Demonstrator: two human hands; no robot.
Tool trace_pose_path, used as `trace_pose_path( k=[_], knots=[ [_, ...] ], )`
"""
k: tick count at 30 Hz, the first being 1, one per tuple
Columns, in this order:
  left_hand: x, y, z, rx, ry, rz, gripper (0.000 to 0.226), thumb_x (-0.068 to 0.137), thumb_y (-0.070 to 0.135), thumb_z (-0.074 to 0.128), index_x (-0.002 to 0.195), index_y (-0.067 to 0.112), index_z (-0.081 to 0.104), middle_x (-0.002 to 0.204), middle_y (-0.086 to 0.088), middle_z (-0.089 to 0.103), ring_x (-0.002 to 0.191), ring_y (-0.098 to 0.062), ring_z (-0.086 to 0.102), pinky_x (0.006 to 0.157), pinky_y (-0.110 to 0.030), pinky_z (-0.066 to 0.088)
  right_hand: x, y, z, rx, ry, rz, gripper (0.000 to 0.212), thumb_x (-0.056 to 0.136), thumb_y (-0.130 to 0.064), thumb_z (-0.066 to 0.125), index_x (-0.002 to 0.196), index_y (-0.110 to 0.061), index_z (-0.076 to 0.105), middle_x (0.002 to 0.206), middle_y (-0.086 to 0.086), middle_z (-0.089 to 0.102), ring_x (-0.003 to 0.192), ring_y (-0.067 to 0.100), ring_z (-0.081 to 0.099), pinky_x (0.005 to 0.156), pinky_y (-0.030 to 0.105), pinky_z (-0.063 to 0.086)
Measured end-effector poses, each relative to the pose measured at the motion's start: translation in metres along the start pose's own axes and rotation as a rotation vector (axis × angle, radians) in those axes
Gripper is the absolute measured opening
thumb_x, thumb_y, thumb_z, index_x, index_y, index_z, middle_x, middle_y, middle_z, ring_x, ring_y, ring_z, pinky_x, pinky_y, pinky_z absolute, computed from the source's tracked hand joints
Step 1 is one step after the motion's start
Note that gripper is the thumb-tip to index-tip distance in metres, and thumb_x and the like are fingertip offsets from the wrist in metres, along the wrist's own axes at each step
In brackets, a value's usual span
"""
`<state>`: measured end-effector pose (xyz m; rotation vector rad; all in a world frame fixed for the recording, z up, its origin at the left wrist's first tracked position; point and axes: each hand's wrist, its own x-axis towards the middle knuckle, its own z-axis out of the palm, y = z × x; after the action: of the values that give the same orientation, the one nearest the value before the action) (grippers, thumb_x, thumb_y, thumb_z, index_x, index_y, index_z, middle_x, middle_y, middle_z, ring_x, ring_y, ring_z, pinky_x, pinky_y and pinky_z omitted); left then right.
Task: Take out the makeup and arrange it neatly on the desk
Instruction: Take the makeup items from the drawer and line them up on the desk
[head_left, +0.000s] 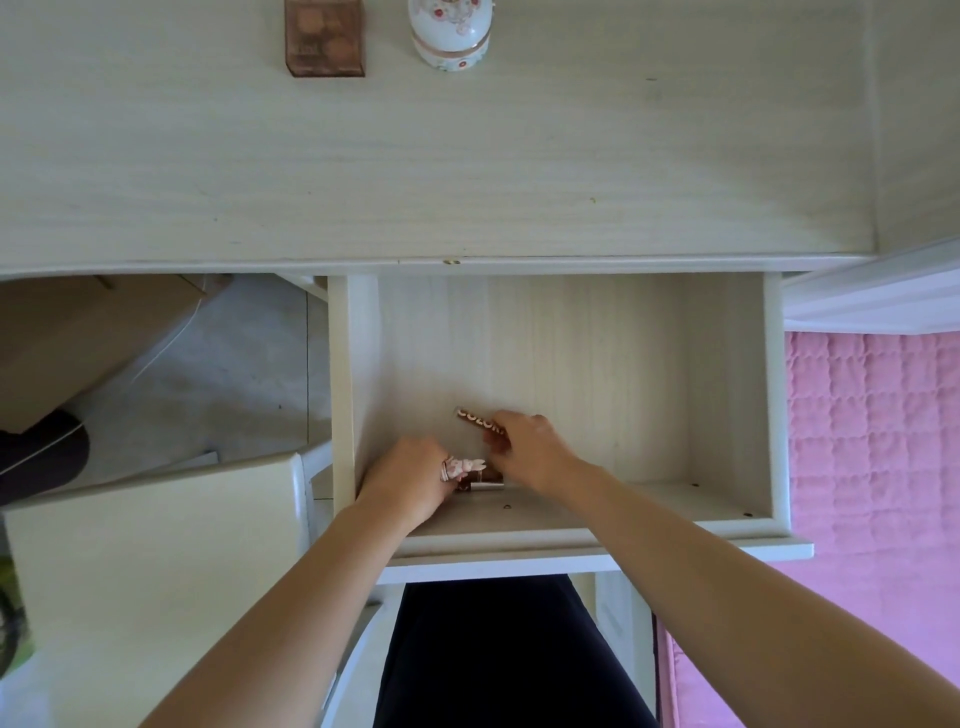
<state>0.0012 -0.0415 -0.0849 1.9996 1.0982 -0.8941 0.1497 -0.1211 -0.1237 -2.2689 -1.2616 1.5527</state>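
— Two bare forearms reach down into the open pale wooden drawer (727, 395). How do the hands lie?

— Left hand (410, 475) is curled, knuckles up, gripping a small item with a pink-and-white bunny charm (464, 466); a brown tube with a silver end (480, 485) lies touching it near the drawer's front wall. Right hand (530, 447) has its fingers bent down, pinching a dark brown rectangular stick with white lettering (475, 422), which lies flat on the drawer floor.

— So three makeup pieces in the drawer?

— Three that I can count; the hands hide part of each.

— And on the desk?

— On the pale wood-grain desk top (467, 166), at the far edge, two things stand apart: one flat brown square palette (324, 39) and one rounded white floral ceramic jar (451, 34). Right of the drawer lies a pink quilted cover (872, 441).
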Motion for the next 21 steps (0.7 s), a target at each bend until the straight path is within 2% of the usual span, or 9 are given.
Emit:
trace_pose_path(
  k=[3, 6, 8, 9, 14, 18, 21],
  knots=[
    [0.000, 0.000, 0.004, 0.019, -0.009, -0.040, 0.027, 0.086, 0.021, 0.057, 0.061, 0.016, 0.049, 0.068, -0.003, 0.057, 0.064, -0.024, 0.056, 0.052, -0.028, 0.037, -0.004, -0.002, 0.002, -0.107, -0.061, -0.082, 0.016, 0.082, -0.021, 0.065, 0.095, -0.017, 0.056, 0.095, 0.006, 0.061, 0.088, 0.026, 0.060, 0.068, 0.029, 0.042],
    [-0.001, 0.001, 0.005, 0.032, -0.011, -0.063, 0.010, 0.086, 0.018, 0.054, 0.081, 0.014, 0.061, 0.085, -0.008, 0.067, 0.070, -0.025, 0.060, 0.056, -0.028, 0.043, -0.006, -0.004, 0.003, -0.241, -0.072, -0.122, 0.024, 0.084, -0.025, 0.067, 0.103, -0.017, 0.055, 0.100, 0.009, 0.059, 0.090, 0.027, 0.058, 0.068, 0.031, 0.042],
    [-0.001, 0.002, 0.006, 0.023, -0.013, -0.064, 0.015, 0.086, 0.017, 0.052, 0.094, 0.013, 0.065, 0.092, -0.009, 0.069, 0.081, -0.027, 0.064, 0.061, -0.029, 0.046, -0.007, -0.006, 0.003, -0.301, -0.065, -0.141, 0.025, 0.086, -0.023, 0.065, 0.107, -0.015, 0.055, 0.103, 0.011, 0.057, 0.093, 0.029, 0.058, 0.069, 0.032, 0.042],
    [0.000, 0.002, 0.006, 0.024, -0.025, -0.063, 0.016, 0.087, 0.017, 0.052, 0.094, 0.013, 0.065, 0.093, -0.009, 0.069, 0.083, -0.027, 0.065, 0.061, -0.029, 0.046, -0.008, -0.005, 0.002, -0.318, -0.062, -0.149, 0.024, 0.087, -0.022, 0.064, 0.109, -0.014, 0.056, 0.106, 0.012, 0.056, 0.096, 0.030, 0.057, 0.071, 0.033, 0.043],
    [0.000, 0.003, 0.008, 0.039, -0.083, -0.086, 0.016, 0.088, 0.016, 0.052, 0.072, 0.015, 0.055, 0.077, -0.007, 0.063, 0.077, -0.029, 0.063, 0.059, -0.028, 0.042, -0.017, 0.015, -0.014, -0.359, -0.003, -0.125, 0.022, 0.089, -0.016, 0.058, 0.110, -0.011, 0.056, 0.114, 0.009, 0.052, 0.110, 0.026, 0.050, 0.083, 0.037, 0.048],
    [0.007, 0.001, 0.009, -0.015, -0.061, -0.095, 0.018, 0.090, 0.020, 0.051, 0.074, 0.013, 0.057, 0.066, -0.003, 0.054, 0.069, -0.026, 0.058, 0.056, -0.027, 0.039, -0.026, 0.034, -0.029, -0.396, 0.053, -0.073, 0.026, 0.087, -0.009, 0.056, 0.113, -0.011, 0.052, 0.119, 0.007, 0.046, 0.111, 0.025, 0.047, 0.080, 0.036, 0.050],
    [0.012, 0.001, 0.011, -0.053, -0.070, -0.074, 0.018, 0.092, 0.022, 0.052, 0.083, 0.011, 0.062, 0.076, -0.007, 0.062, 0.074, -0.025, 0.060, 0.059, -0.029, 0.042, -0.028, 0.036, -0.033, -0.431, 0.066, -0.081, 0.033, 0.086, -0.019, 0.063, 0.116, -0.012, 0.049, 0.120, 0.005, 0.043, 0.112, 0.023, 0.045, 0.076, 0.036, 0.052]
  ],
)
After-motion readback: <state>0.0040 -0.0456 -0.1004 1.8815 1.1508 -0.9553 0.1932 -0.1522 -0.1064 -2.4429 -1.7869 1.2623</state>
